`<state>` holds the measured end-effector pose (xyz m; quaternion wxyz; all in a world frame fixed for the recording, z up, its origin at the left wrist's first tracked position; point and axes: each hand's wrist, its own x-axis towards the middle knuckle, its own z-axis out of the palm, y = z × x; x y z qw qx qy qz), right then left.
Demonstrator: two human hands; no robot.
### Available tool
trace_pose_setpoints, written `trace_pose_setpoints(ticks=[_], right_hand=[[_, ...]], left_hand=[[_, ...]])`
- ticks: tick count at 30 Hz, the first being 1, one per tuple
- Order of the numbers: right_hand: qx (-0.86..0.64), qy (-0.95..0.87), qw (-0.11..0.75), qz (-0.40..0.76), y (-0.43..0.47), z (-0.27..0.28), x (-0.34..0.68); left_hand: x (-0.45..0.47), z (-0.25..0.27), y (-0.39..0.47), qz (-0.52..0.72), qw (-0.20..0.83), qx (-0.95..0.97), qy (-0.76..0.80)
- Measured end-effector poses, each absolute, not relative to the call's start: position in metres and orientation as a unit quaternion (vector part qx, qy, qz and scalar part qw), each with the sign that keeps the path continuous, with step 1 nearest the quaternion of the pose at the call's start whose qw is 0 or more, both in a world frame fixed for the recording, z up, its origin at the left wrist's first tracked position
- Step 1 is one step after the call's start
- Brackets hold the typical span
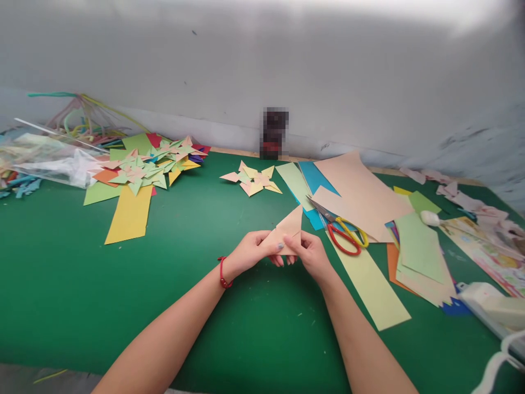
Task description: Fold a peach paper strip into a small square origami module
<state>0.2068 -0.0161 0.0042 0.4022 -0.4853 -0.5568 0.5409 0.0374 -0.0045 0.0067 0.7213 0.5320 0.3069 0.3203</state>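
Note:
Between my two hands is a folded piece of peach-coloured paper [290, 225], one corner pointing up and away from me. My left hand [256, 251] grips its left side, thumb across the front and fingers behind. On the right edge, my right hand [312, 253] pinches the same paper with its thumb pressed on top. Scissors [344, 241] with one red and one yellow handle lie just right of my right hand, on top of paper sheets. Beyond the hands, a folded paper star [258, 179] in peach and pale yellow rests on the green table [184, 290].
A heap of folded paper stars [139, 172] lies at the back left over a yellow strip [129, 216]. Further left are a clear plastic bag [61, 158] and coloured pipe-like stems. Right of me spread a large peach sheet [365, 186], a pale green strip [377, 290] and stacked papers [424, 251].

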Motion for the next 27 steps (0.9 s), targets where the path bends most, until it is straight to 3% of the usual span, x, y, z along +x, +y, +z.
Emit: trace_pose_setpoints(ticks=[27], right_hand=[[-0.486,-0.569,0.412,0.52,-0.0153,0.0012,0.2073]], left_hand=[[0.0366,0.0097,-0.0034,0.295,0.697,0.576,0.308]])
